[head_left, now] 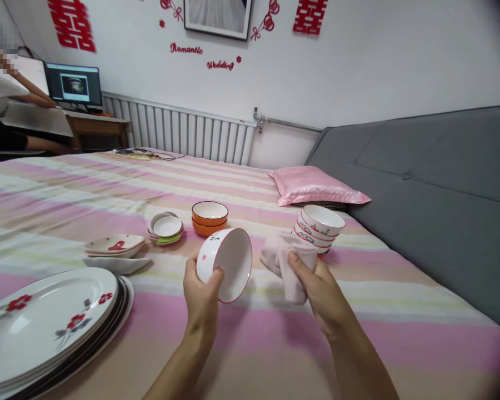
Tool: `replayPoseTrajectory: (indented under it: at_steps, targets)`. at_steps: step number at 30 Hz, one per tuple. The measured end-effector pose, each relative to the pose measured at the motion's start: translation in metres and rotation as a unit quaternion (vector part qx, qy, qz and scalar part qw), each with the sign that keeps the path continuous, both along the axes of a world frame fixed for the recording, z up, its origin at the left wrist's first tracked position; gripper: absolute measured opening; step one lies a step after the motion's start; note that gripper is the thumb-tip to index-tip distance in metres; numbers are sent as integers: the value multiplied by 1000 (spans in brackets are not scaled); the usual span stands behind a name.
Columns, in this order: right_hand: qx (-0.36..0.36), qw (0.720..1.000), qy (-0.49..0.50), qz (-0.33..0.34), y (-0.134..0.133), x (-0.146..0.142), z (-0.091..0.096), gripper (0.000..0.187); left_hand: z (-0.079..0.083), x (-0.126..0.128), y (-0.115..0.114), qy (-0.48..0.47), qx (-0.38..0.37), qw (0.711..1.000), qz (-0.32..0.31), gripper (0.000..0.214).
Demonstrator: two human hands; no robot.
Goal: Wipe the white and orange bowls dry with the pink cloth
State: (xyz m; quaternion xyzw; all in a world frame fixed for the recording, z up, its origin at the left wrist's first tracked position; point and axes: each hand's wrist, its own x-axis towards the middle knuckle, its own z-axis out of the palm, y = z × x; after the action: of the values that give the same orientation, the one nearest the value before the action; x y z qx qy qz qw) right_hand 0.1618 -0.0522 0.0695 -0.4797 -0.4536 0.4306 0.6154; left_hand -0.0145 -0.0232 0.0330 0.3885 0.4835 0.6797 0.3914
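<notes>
My left hand (203, 294) grips a white bowl (234, 266) with a red rim by its side, thumb over the edge. The bowl is tilted, its inside facing right. In my right hand (320, 286) is a pale pink cloth (289, 264), pinched under the thumb and apart from the bowl. Behind the cloth stands a stack of similar white bowls (323, 219) with red rims. Two orange bowls (209, 219), one in the other, sit just beyond the held bowl.
A pile of floral plates (45, 328) lies at the left, with small dishes (115, 244) and saucers (166, 226) behind it. A pink pillow (316, 186) rests by the grey headboard (433, 183). Cables (150, 154) lie at the bed's far edge. A person (8, 105) sits at far left.
</notes>
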Motion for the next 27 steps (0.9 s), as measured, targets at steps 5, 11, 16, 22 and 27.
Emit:
replayPoseTrajectory:
  at_steps: [5,11,16,22,27]
  targets:
    - [74,990,-96,-73,-2,-12,2,51,10,12,-7,113,-31,993,-18,49]
    - [140,955,-262,-1,-17,-40,3,43,4,15,-8,225,11,974,-6,59]
    - [205,878,-431,41,-25,-55,-4,57,-5,8,-5,300,50,951,56,52]
    - [239,817,-524,33,-27,-65,-7,57,-10,6,-4,343,132,926,87,37]
    - [228,829,-510,21,-20,-56,-6,49,-10,9,-8,418,214,879,81,50]
